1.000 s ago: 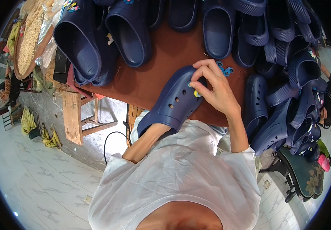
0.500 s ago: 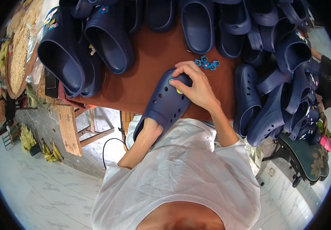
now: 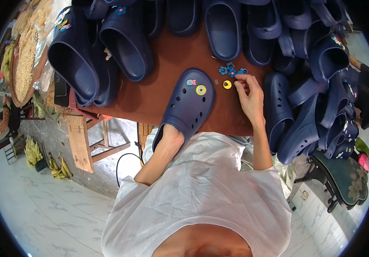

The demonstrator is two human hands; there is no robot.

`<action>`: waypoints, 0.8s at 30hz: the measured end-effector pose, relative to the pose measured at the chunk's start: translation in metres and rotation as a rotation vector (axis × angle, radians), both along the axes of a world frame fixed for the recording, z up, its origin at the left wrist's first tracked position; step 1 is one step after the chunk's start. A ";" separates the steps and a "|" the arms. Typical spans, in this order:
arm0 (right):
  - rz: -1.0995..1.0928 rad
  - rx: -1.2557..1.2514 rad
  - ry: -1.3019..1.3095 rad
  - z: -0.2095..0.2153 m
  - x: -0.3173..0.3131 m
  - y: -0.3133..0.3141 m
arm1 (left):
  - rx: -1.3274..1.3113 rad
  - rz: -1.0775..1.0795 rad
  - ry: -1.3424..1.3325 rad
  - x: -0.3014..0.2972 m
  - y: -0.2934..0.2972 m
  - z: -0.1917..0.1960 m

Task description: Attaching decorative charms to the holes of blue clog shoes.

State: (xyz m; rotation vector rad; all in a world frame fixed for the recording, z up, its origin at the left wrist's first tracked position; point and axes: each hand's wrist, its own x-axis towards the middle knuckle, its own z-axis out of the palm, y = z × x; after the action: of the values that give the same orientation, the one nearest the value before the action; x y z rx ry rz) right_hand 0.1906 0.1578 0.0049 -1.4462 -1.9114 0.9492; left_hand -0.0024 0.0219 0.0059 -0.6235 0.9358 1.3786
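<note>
Head view: my left hand [image 3: 172, 136] is inside the navy clog [image 3: 187, 105], toe pointing away. Right of the clog's toe, my right hand [image 3: 249, 95] pinches among loose charms [image 3: 230, 70] on the worktop [image 3: 150, 96].

You had no labels, signs or screens before you. The only packaging was a crinkled clear plastic bag [image 3: 47, 64] at the table's far left edge (beside the round tray of pale grain [image 3: 24, 64]); its contents could not be made out.
</note>
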 end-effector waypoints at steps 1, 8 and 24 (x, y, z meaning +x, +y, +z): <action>0.007 -0.010 -0.054 0.000 -0.003 -0.002 | 0.003 0.008 -0.013 0.000 0.000 -0.003; 0.050 0.125 -0.193 -0.006 -0.008 -0.010 | -0.010 0.021 -0.044 0.000 -0.005 -0.006; 0.059 0.426 0.220 0.001 -0.036 -0.053 | 0.138 -0.070 0.005 0.002 -0.008 -0.007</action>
State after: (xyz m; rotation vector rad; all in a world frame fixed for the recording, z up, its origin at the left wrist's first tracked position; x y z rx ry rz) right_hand 0.1544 0.1044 0.0060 -1.0023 -1.8575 0.6427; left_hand -0.0004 0.0138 -0.0010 -0.4787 0.8504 1.3702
